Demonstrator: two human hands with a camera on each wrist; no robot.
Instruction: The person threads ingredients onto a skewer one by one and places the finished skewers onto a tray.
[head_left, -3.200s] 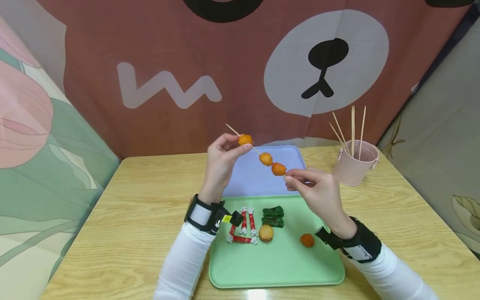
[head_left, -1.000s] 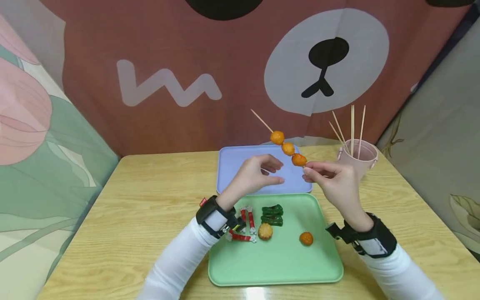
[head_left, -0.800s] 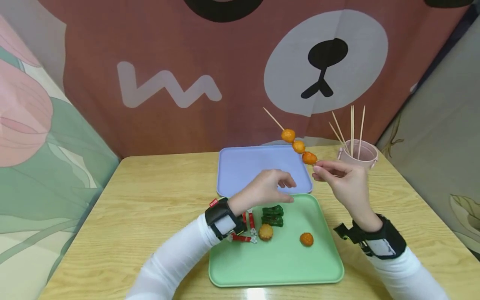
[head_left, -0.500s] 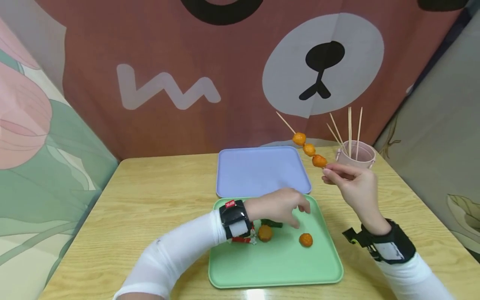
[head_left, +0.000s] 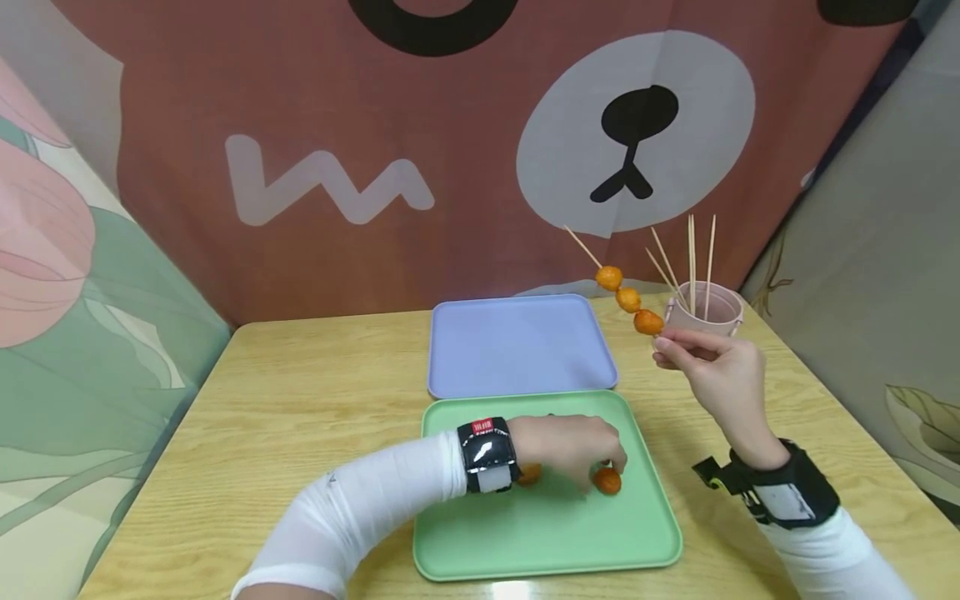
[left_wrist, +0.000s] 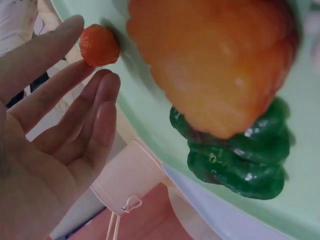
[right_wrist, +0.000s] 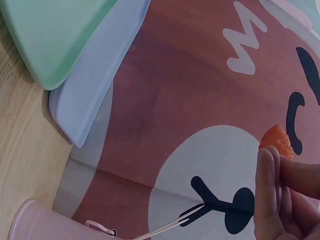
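My right hand (head_left: 723, 375) pinches the lower end of a skewer (head_left: 582, 246) and holds it up at a slant. Three orange balls (head_left: 628, 300) are threaded on it, the lowest right by my fingertips. Over the green tray (head_left: 547, 542), my left hand (head_left: 573, 446) reaches down to a loose orange ball (head_left: 607, 480). In the left wrist view its thumb and fingers are spread at the near side of that ball (left_wrist: 100, 45), not closed round it. A scalloped golden-orange piece (left_wrist: 215, 65) and dark green pepper-like pieces (left_wrist: 240, 155) lie on the tray, largely hidden by my left arm in the head view.
Behind the green tray lies a blue-violet tray (head_left: 521, 346). A pink bucket (head_left: 705, 308) with several bare sticks (head_left: 692, 258) stands at the back right, close behind my right hand. A printed cloth (head_left: 337, 250) hangs behind the wooden table (head_left: 322, 367).
My left hand has let go of the upper ball on the skewer and moved down right to the loose ball. My right hand has carried the skewer to the right.
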